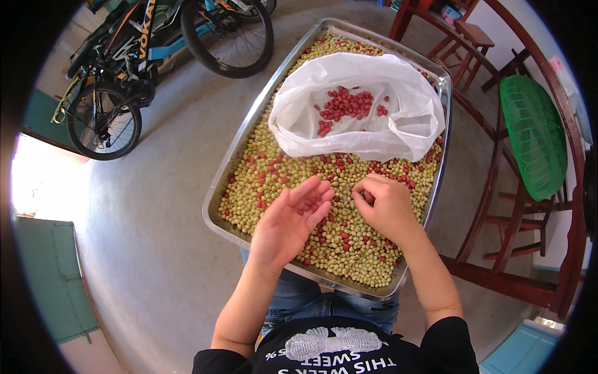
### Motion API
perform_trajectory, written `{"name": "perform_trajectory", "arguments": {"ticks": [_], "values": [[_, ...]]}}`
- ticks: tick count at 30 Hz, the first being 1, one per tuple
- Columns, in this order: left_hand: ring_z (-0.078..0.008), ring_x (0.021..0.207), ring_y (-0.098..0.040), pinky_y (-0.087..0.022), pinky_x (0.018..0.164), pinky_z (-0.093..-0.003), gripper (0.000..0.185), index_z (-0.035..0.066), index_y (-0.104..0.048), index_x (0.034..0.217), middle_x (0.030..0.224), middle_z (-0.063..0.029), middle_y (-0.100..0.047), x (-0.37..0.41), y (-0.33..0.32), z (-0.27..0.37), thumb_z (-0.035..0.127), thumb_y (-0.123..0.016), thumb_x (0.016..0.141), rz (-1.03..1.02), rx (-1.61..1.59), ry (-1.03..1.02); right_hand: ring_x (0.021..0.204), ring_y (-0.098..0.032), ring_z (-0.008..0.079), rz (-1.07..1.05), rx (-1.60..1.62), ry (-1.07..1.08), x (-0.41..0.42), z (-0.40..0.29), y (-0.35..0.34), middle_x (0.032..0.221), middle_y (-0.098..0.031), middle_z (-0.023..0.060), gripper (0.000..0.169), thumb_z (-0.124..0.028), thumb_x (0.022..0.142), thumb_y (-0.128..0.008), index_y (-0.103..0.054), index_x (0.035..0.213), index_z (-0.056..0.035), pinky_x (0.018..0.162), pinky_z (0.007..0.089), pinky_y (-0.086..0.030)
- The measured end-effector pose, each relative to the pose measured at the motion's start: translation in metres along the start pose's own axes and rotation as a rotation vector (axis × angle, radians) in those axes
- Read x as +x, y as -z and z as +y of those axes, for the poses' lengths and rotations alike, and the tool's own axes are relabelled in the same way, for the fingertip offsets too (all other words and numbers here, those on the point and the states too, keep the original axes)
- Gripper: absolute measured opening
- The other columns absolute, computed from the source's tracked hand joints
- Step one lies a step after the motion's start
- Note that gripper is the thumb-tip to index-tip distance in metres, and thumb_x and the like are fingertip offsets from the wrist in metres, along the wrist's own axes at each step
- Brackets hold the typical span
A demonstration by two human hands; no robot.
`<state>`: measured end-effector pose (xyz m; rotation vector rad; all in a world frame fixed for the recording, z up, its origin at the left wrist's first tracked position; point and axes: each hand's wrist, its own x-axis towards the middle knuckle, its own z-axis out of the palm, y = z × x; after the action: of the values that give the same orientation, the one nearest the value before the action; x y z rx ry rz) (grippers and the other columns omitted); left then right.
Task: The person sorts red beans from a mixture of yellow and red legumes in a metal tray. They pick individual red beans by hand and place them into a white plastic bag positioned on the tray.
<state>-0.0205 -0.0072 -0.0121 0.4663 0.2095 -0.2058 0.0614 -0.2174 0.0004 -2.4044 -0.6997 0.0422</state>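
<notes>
A rectangular metal tray (233, 156) lies before me, filled with pale yellow-green soybeans (364, 262) with red-skinned peanuts (259, 183) mixed in. A white plastic bag (303, 133), its mouth spread wide, rests on the beans in the tray's far half and holds a small heap of red peanuts (348, 104). My left hand (292, 224) is palm up over the near half, with several red peanuts (310, 204) lying on its fingers. To its right, my right hand (385, 205) is low over the beans, thumb and fingers curled together; what they may pinch is hidden.
Bicycles (229, 37) stand on the concrete floor (154, 196) at the upper left. Along the right is a dark red wooden frame (509, 224), with a green mesh cover (532, 140) against it and a wooden stool (473, 33) beyond. The tray's near edge is above jeans-clad legs (299, 292).
</notes>
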Motion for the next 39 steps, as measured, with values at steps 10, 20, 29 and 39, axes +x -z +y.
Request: {"name": "perform_trajectory", "arguments": {"ticks": [10,20,29,39], "values": [[-0.0356,0.141,-0.048,-0.039,0.122,-0.0459,0.057,-0.008,-0.041,0.151,0.151,-0.0247,-0.050,0.001,0.002,-0.001,0.034,-0.039,0.112,0.019,-0.018,-0.031,0.074,-0.069,0.0332,0.002,-0.090,-0.011,0.002,0.004,-0.003,0.083,-0.068,0.0116,0.010,-0.015,0.086,-0.072,-0.070,0.087,-0.0045,0.066,0.0453,-0.053],[-0.0328,0.140,-0.049,-0.038,0.122,-0.0447,0.058,-0.006,-0.045,0.149,0.149,-0.0220,-0.051,0.000,0.002,-0.001,0.038,-0.042,0.111,-0.081,-0.027,0.031,0.060,-0.062,0.0196,0.106,0.386,0.182,0.005,-0.019,0.000,0.075,-0.064,0.0072,0.013,-0.008,0.083,-0.080,-0.072,0.093,-0.0058,0.054,0.0329,-0.047],[-0.0361,0.144,-0.044,-0.034,0.124,-0.0466,0.059,-0.007,-0.040,0.152,0.154,-0.0243,-0.047,0.000,0.005,0.002,0.035,-0.040,0.111,-0.010,-0.116,-0.055,0.073,-0.068,0.0338,-0.025,0.011,0.232,0.001,-0.001,-0.017,0.084,-0.065,0.0093,0.009,-0.012,0.089,-0.069,-0.070,0.097,-0.0091,0.062,0.0446,-0.053],[-0.0339,0.140,-0.048,-0.038,0.122,-0.0457,0.057,-0.007,-0.044,0.150,0.150,-0.0216,-0.051,0.000,0.005,0.001,0.035,-0.043,0.111,-0.014,-0.072,-0.062,0.062,-0.064,0.0261,-0.027,0.009,0.220,0.005,0.001,-0.013,0.078,-0.065,0.0094,0.011,-0.007,0.084,-0.075,-0.071,0.094,-0.0038,0.056,0.0382,-0.049]]}}
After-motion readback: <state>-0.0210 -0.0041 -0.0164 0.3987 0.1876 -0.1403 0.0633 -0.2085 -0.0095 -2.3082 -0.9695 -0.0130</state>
